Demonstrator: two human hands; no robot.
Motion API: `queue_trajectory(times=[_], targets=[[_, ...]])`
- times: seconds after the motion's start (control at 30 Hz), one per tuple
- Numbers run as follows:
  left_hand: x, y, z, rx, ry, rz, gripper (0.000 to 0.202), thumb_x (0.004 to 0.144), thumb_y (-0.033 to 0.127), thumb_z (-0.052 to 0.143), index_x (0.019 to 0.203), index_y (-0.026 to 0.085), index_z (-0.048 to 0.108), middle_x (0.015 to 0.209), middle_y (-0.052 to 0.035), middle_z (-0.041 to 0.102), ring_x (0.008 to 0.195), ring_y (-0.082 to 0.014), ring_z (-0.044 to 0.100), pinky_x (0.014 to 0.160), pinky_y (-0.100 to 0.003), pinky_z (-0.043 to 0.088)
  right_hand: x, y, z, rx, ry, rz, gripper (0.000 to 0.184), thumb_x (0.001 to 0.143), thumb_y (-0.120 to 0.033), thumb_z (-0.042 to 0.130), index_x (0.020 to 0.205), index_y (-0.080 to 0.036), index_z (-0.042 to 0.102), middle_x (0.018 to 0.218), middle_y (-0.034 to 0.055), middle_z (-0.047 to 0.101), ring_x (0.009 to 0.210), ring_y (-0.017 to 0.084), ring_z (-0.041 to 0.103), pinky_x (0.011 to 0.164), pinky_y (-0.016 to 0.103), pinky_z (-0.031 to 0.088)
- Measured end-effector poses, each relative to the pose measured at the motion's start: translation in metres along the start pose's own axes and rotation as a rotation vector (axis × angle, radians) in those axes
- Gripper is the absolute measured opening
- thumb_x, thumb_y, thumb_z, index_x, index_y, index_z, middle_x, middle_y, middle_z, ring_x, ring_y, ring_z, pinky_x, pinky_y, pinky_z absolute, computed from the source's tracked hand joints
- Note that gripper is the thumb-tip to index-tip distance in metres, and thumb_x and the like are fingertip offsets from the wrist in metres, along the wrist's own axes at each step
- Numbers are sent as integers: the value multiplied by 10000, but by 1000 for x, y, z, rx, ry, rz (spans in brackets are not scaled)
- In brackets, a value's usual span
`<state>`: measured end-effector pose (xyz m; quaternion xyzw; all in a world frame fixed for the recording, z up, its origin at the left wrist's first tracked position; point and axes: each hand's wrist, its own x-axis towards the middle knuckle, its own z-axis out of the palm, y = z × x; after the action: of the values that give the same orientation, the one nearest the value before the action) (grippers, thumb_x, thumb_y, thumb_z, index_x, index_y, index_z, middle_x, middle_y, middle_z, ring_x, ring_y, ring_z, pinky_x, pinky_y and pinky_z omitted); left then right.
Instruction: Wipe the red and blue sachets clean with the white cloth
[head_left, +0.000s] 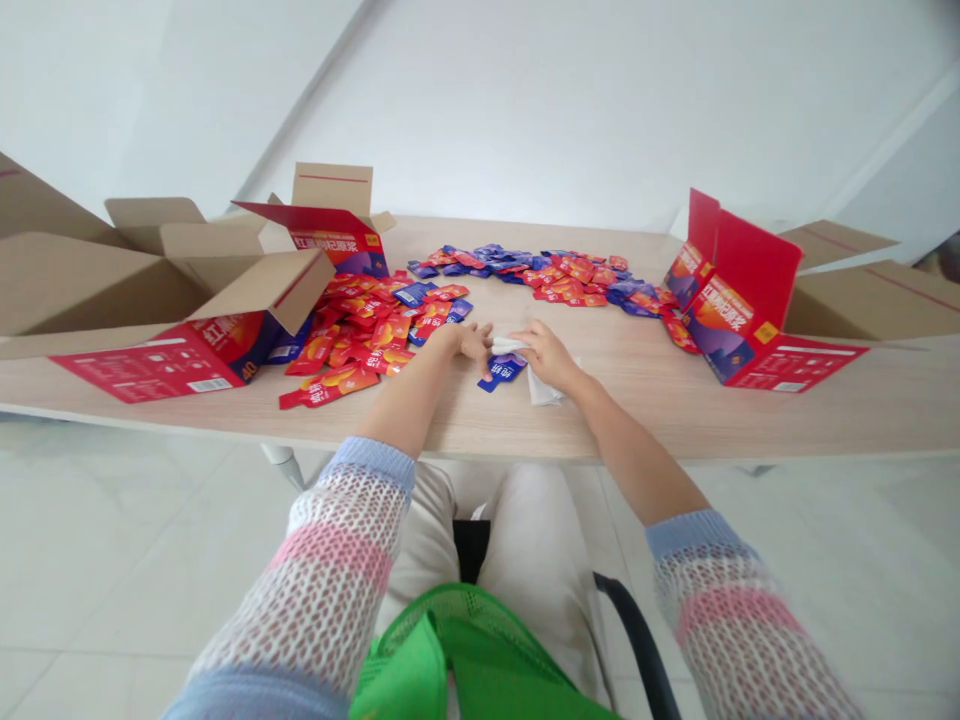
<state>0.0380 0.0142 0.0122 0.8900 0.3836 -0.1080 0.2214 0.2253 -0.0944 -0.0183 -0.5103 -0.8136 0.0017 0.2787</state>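
My left hand (469, 341) and my right hand (545, 355) meet at the table's middle, near its front edge. Both pinch a small white bag (541, 385) that lies partly under the right hand. A blue and red sachet (501, 371) lies between the hands, right under the left fingertips. A heap of red and blue sachets (367, 325) lies just left of my left hand. A second spread of sachets (547, 270) stretches across the far side of the table.
An open cardboard box (172, 290) with red printed flaps lies at the left. Another open red box (739, 310) stands at the right, with plain cardboard boxes (877, 295) behind it. The wooden table (660, 400) ends close to my knees. A green mesh bag (465, 660) rests on my lap.
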Motion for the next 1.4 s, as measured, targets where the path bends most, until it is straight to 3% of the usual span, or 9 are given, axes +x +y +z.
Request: queue_trajectory(times=[0.17,0.33,0.53,0.7,0.87,1.0,1.1,1.27,1.4], targets=[[0,-1,3,10,-15,44,1244,389,400,828,1485,280,253,1566,-76,32,1409,-393,5,1128,-513,85,3,-20,5,-124,-183,-36,382,895,-153,443,1207,-258,637,1037,68,532,1026,200,488,869,286,403],[-1,-4,5,51,-55,57,1265,382,512,820,1483,365,217,1568,-17,-52,1411,-377,-76,1112,-556,44,11,-13,1,-259,-159,42,360,883,-155,476,1147,-301,672,1064,91,537,1059,256,473,842,326,410],[-1,-1,6,76,-50,37,1274,403,525,808,1490,381,159,1562,-23,-82,1410,-390,-69,1096,-592,52,14,10,2,-349,-124,184,372,865,-132,507,1174,-278,655,1075,123,534,1073,289,464,862,370,413],[-7,1,6,49,-31,48,1200,397,512,811,1455,427,253,1571,-1,-24,1417,-381,-42,1101,-578,61,9,30,3,-344,-104,295,372,860,-130,494,1176,-264,638,1113,131,529,1088,295,466,883,402,413],[-13,4,2,34,-36,54,1156,418,501,804,1445,432,278,1573,-15,26,1418,-383,-12,1093,-590,60,1,44,-8,-229,94,322,413,884,-167,426,1291,-177,500,1187,127,532,1116,257,479,928,378,409],[-9,4,1,1,-26,62,1182,402,444,816,1453,410,276,1571,-35,40,1413,-398,13,1090,-594,59,-2,30,-20,-132,239,241,391,903,-215,392,1282,-162,470,1226,122,530,1153,242,462,982,378,372],[-4,2,3,-36,-9,38,1187,388,418,823,1454,379,301,1570,-31,66,1413,-396,17,1105,-568,69,-2,2,-13,-69,152,122,367,900,-245,414,1248,-186,514,1190,110,557,1135,248,479,972,381,376],[0,-1,7,8,-43,58,1088,467,468,776,1453,319,340,1572,11,87,1419,-358,-57,1137,-492,27,-1,-25,9,46,-174,-128,357,865,-280,522,1212,-223,585,1207,79,561,1107,225,512,941,341,405],[-4,0,7,-5,-37,59,1113,445,472,793,1451,329,339,1574,-1,39,1414,-375,-59,1128,-524,7,3,-9,10,25,-191,7,296,876,-290,525,1138,-217,641,1156,71,586,1051,213,549,911,313,423]])
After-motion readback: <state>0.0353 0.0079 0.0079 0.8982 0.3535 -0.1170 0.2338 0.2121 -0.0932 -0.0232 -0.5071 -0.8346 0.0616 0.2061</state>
